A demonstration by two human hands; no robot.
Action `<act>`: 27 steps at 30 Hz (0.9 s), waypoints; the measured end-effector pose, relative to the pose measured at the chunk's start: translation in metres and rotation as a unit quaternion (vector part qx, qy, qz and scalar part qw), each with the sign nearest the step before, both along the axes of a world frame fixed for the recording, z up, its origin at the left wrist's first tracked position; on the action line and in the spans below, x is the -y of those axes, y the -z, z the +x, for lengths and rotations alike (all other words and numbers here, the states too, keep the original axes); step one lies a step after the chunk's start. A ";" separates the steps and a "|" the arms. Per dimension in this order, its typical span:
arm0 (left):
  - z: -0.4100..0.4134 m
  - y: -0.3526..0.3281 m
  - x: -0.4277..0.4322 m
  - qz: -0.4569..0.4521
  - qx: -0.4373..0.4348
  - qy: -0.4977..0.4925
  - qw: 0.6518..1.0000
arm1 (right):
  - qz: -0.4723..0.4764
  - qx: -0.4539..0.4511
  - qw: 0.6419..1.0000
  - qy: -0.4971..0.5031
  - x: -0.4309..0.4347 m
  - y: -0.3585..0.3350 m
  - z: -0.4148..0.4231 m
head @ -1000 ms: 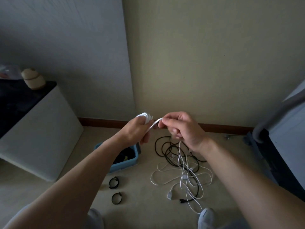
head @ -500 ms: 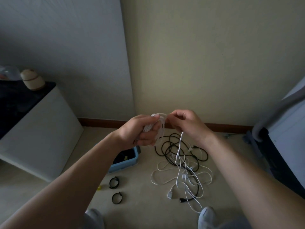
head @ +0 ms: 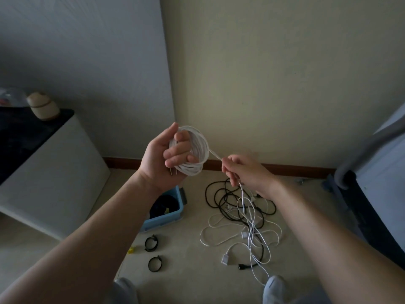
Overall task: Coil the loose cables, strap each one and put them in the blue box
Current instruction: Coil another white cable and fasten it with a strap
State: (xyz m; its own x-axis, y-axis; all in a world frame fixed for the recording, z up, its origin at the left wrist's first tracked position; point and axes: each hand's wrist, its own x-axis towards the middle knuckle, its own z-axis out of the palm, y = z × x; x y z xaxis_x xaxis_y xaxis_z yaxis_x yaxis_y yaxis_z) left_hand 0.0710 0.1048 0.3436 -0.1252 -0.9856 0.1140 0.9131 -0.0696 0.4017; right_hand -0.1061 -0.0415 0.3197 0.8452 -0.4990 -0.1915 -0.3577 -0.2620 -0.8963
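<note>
My left hand (head: pixel 168 157) curls its fingers (head: pixel 178 153) round the white coil (head: pixel 197 150); my right hand (head: pixel 245 174) pinches its loose tail above the blue box (head: pixel 175 212).

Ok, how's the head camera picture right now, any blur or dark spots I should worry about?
Head view: dim, no glare; the white cable coiled in the left hand reads sharp against the wall; the right hand is slightly motion-smeared; the blue box is too dark inside to read; the wide lens bows the wall corner.
</note>
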 end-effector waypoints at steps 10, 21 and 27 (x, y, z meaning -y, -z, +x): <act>0.017 -0.015 -0.002 0.140 0.030 -0.379 0.914 | 0.056 -0.084 0.991 -0.087 -0.015 0.009 0.004; 0.041 -0.003 -0.005 0.228 0.114 -0.473 0.843 | 0.063 -0.016 0.996 -0.069 -0.022 0.008 0.006; 0.017 -0.002 0.005 0.231 0.403 -0.550 0.694 | 0.172 0.127 0.971 -0.110 -0.026 -0.006 0.008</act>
State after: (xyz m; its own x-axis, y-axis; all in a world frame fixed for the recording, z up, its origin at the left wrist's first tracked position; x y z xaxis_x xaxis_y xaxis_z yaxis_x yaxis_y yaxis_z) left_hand 0.0884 0.0995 0.3460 0.8921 -0.4439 0.0840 0.0080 0.2013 0.9795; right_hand -0.0978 -0.0154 0.3259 0.9660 -0.2438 -0.0855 -0.0822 0.0236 -0.9963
